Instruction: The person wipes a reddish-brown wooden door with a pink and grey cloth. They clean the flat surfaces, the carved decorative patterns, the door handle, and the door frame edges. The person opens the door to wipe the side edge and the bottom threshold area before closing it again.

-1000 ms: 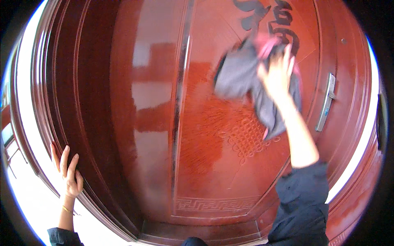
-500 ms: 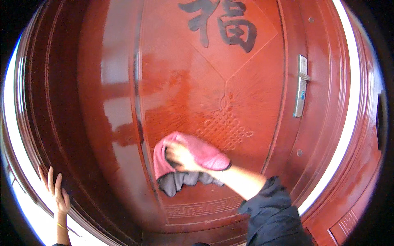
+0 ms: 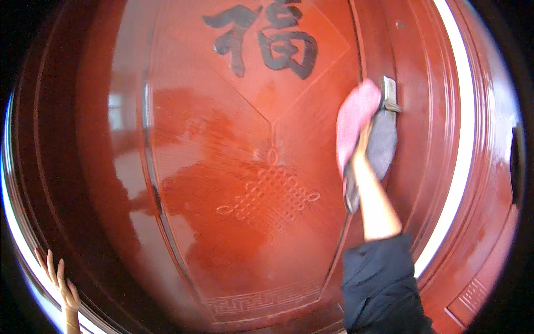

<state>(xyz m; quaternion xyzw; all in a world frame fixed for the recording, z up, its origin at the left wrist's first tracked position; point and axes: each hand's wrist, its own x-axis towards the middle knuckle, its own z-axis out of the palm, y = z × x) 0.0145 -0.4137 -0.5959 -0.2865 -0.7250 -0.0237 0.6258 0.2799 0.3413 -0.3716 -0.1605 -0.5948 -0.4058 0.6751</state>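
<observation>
My right hand (image 3: 362, 143) presses a pink and grey cloth (image 3: 355, 119) against the right part of a reddish-brown door (image 3: 194, 234). The cloth spreads upward past my fingers and partly covers the door's metal handle plate (image 3: 390, 89); its grey side lies toward the handle. Folds of the cloth hide some of my fingers. At the lower left my left hand (image 3: 62, 284) rests open, fingers apart, along the edge of the doorway. Nothing shows in it.
A large dark written character (image 3: 278, 42) stands on the upper door, with a raised knot pattern (image 3: 272, 195) below it. Patches of the surface look dull or shiny. A bright strip (image 3: 466, 128) runs down the right side, beside a red panelled surface (image 3: 492, 183).
My right hand has carried the cloth from the lower middle of the door up and right to the handle. The view has shifted right; my left hand stays at the edge.
</observation>
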